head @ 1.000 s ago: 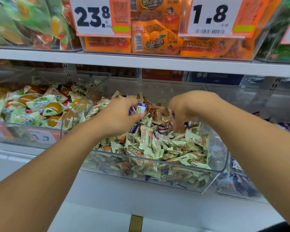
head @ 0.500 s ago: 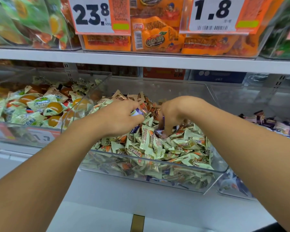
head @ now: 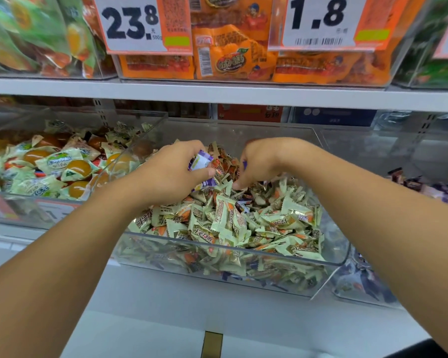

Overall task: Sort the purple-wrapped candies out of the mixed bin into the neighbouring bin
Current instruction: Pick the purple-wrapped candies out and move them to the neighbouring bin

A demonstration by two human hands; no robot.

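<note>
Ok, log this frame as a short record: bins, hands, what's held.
setting: shop shelf, clear bins
mixed bin: mostly green candies, a few purple ones among them
right bin: dark and purple candies
left hand: holds purple candies above the mixed bin
right hand: fingers down in the pile, something purple in its grip

- A clear bin (head: 62, 218) at left holds pale-wrapped sweets with orange centres (head: 70, 166).
- A grey shelf edge (head: 217, 93) runs across the far side, above the bins.
- A price card reading 23.8 (head: 132, 21) hangs at upper left; another reading 1.8 (head: 318, 19) hangs at upper right.
- Orange snack packets (head: 233, 58) fill the upper shelf between green-printed bags (head: 31, 32) at left and dark green packs (head: 435, 68) at right.
- A white ledge (head: 192, 319) lies nearest.
</note>
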